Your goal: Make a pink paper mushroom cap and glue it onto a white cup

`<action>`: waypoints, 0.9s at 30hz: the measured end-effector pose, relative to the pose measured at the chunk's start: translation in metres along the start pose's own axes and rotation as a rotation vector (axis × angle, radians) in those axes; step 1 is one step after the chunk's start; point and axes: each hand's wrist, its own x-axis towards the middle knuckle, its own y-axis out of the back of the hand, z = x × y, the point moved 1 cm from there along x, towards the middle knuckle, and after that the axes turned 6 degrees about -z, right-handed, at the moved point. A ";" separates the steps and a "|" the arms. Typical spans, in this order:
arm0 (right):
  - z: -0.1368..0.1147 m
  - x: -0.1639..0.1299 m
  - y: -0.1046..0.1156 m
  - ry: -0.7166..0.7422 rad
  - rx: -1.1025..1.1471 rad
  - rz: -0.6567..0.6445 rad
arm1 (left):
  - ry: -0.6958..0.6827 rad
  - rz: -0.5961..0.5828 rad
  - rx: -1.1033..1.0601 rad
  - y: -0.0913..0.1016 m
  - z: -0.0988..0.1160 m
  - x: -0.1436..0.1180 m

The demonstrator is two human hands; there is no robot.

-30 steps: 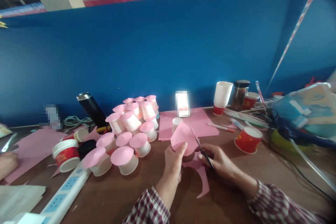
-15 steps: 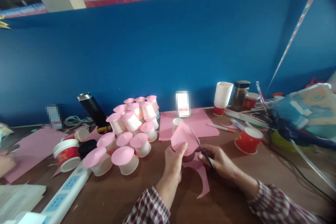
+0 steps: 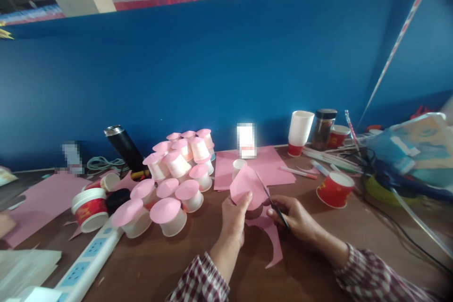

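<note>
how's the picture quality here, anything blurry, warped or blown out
Head view: the middle is fairly sharp, with the left hand holding the pink paper and the right hand holding the scissors; the edges smear, as at the power strip and the plaid sleeve; the blue wall's top edge bows from wide-angle distortion; two patches are pixelated; lighting is soft, with no harsh glare.

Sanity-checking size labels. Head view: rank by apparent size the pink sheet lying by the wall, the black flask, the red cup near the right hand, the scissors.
1. pink sheet, largest.
2. black flask.
3. red cup, close to the flask; it sits nearer the camera, so this order is unsure.
4. scissors in the right hand, smallest showing; partly hidden.
</note>
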 end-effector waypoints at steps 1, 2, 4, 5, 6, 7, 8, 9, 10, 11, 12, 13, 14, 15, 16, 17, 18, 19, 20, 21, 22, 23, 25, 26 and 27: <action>-0.001 0.000 0.000 -0.001 0.001 0.001 | -0.004 0.004 0.002 0.000 0.000 0.000; -0.001 0.000 0.000 0.000 0.002 -0.001 | -0.005 0.006 0.002 0.000 0.000 0.000; -0.001 0.000 0.000 0.003 0.006 -0.008 | -0.003 -0.002 -0.005 0.000 0.001 0.000; -0.002 0.000 0.000 0.001 0.008 -0.010 | -0.003 -0.005 -0.009 -0.001 0.001 -0.001; -0.002 0.000 0.000 -0.001 0.009 -0.010 | -0.003 -0.005 -0.010 -0.001 0.001 -0.001; -0.002 0.000 0.000 -0.004 0.010 -0.009 | -0.002 -0.004 -0.009 -0.001 0.001 -0.001; -0.002 0.000 0.000 -0.007 0.012 -0.008 | 0.000 0.000 -0.005 0.000 0.001 -0.001; -0.002 0.000 0.000 -0.008 0.014 -0.009 | 0.003 0.007 0.000 0.000 0.001 -0.001; -0.002 0.000 0.000 -0.008 0.015 -0.010 | 0.005 0.015 0.006 0.000 0.001 -0.001; -0.002 0.000 0.000 -0.008 0.016 -0.013 | 0.006 0.020 0.008 0.000 0.001 0.000; -0.002 0.000 0.000 -0.008 0.018 -0.015 | 0.005 0.024 0.010 0.001 0.001 0.000; -0.002 0.000 -0.001 -0.007 0.021 -0.018 | 0.001 0.028 0.012 0.001 0.000 0.000; -0.002 0.000 -0.001 -0.005 0.024 -0.022 | -0.004 0.031 0.014 0.001 0.000 0.001; -0.002 0.000 -0.001 -0.003 0.026 -0.025 | -0.008 0.030 0.016 0.001 0.000 0.001; -0.002 0.000 -0.001 0.000 0.029 -0.026 | -0.009 0.030 0.020 0.001 0.000 0.002; -0.002 0.000 -0.001 0.003 0.030 -0.026 | -0.007 0.030 0.023 0.001 0.000 0.002; -0.001 0.000 -0.001 0.006 0.031 -0.025 | -0.005 0.031 0.025 0.001 0.000 0.002; -0.001 0.000 -0.001 0.005 0.030 -0.025 | -0.002 0.029 0.024 0.001 0.001 0.002; 0.000 0.000 -0.001 0.003 0.028 -0.022 | 0.001 0.026 0.020 0.001 0.001 0.001; 0.000 0.000 -0.001 0.000 0.026 -0.018 | 0.005 0.022 0.014 0.001 0.002 0.001; 0.001 0.000 -0.001 -0.002 0.023 -0.015 | 0.008 0.017 0.007 0.000 0.003 0.000; 0.001 0.000 -0.001 -0.005 0.019 -0.010 | 0.009 0.013 0.000 0.000 0.003 0.000; 0.002 0.000 -0.001 -0.013 0.009 -0.004 | 0.011 0.010 -0.012 0.000 0.004 -0.001; 0.003 0.001 0.000 -0.017 0.006 -0.006 | 0.012 0.010 -0.016 0.000 0.004 -0.001; 0.003 0.001 0.000 -0.020 0.003 -0.009 | 0.012 0.011 -0.021 0.000 0.005 -0.001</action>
